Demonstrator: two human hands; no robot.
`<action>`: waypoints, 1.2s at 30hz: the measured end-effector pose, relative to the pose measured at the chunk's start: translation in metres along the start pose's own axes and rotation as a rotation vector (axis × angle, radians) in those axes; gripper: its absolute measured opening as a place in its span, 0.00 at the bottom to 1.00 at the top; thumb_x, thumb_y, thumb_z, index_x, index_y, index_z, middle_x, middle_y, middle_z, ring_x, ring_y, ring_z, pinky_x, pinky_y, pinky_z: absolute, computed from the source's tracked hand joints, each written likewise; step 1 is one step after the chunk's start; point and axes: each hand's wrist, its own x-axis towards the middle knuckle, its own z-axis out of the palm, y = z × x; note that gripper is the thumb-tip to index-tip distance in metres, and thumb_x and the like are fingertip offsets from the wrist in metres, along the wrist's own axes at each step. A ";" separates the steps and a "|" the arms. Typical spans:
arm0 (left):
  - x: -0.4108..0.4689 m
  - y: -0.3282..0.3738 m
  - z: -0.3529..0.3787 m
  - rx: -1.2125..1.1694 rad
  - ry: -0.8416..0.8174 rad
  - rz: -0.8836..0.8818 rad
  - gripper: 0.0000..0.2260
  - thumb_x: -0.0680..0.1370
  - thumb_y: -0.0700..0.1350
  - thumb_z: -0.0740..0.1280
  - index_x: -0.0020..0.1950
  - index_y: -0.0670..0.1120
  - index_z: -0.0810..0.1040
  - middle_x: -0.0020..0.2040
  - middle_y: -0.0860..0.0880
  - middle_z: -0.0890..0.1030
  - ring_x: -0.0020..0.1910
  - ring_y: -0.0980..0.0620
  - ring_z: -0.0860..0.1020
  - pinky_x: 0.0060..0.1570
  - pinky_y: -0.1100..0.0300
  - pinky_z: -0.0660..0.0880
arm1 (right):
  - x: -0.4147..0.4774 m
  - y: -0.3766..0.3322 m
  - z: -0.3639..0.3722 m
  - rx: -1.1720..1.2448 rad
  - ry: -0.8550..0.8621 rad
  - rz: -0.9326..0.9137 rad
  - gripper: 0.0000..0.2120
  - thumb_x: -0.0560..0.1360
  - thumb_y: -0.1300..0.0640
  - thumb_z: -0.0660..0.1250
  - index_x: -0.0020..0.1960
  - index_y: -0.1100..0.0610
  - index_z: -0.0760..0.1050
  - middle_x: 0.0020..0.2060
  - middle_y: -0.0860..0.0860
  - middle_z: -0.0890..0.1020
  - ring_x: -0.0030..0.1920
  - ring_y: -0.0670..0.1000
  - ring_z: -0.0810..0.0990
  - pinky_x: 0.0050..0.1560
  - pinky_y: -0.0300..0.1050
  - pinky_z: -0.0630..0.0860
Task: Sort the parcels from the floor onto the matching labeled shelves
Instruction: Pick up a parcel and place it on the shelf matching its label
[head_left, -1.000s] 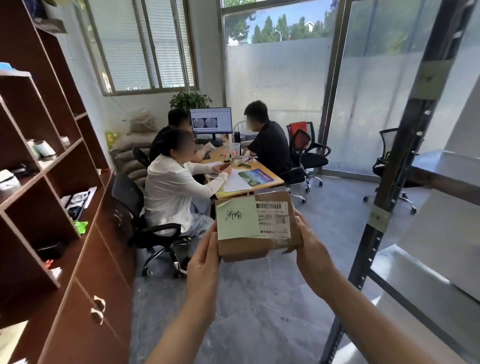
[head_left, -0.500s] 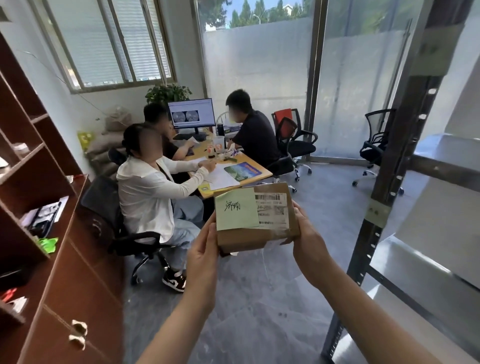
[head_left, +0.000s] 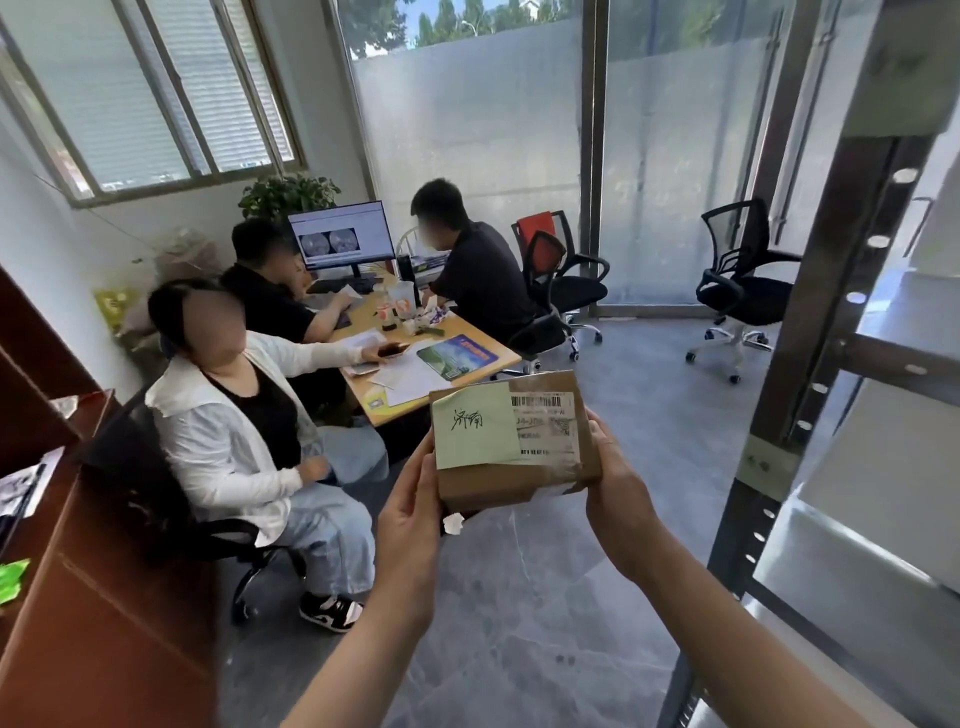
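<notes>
I hold a small brown cardboard parcel (head_left: 511, 478) at chest height in front of me. A pale green note with handwriting and a white barcode label cover its top. My left hand (head_left: 410, 525) grips its left side and my right hand (head_left: 618, 499) grips its right side. To the right stands a metal shelf rack (head_left: 831, 364) with a perforated upright and a small taped label (head_left: 766, 465) on the post. Its white shelf boards run off the right edge.
Three people sit at a wooden desk (head_left: 415, 364) with a monitor straight ahead. A black office chair (head_left: 737, 291) stands by the frosted glass wall. A dark red wooden cabinet (head_left: 78, 571) lines the left side. Grey tiled floor lies between cabinet and rack.
The view has swung to the right, so the red cabinet slid toward the left edge and the metal rack fills more of the right. Both hands keep the parcel in the same grip.
</notes>
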 end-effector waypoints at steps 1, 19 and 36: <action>0.006 -0.001 0.003 0.003 -0.002 -0.002 0.21 0.76 0.60 0.64 0.68 0.61 0.79 0.66 0.57 0.82 0.67 0.57 0.79 0.64 0.59 0.75 | 0.005 0.000 -0.002 -0.007 0.002 -0.003 0.20 0.86 0.52 0.47 0.73 0.48 0.70 0.63 0.52 0.81 0.64 0.51 0.78 0.62 0.46 0.73; 0.051 -0.023 0.076 -0.046 -0.266 -0.101 0.13 0.73 0.61 0.64 0.56 0.69 0.82 0.60 0.63 0.83 0.68 0.55 0.77 0.74 0.47 0.69 | 0.011 -0.026 -0.064 -0.134 0.339 -0.100 0.17 0.86 0.50 0.49 0.68 0.46 0.72 0.58 0.49 0.83 0.59 0.48 0.81 0.54 0.41 0.73; 0.094 -0.070 0.153 -0.039 -0.772 -0.192 0.20 0.78 0.61 0.63 0.69 0.63 0.78 0.67 0.55 0.82 0.71 0.50 0.75 0.74 0.42 0.68 | -0.021 -0.033 -0.109 -0.123 0.765 -0.146 0.20 0.84 0.43 0.53 0.70 0.46 0.72 0.60 0.47 0.83 0.61 0.48 0.81 0.56 0.44 0.75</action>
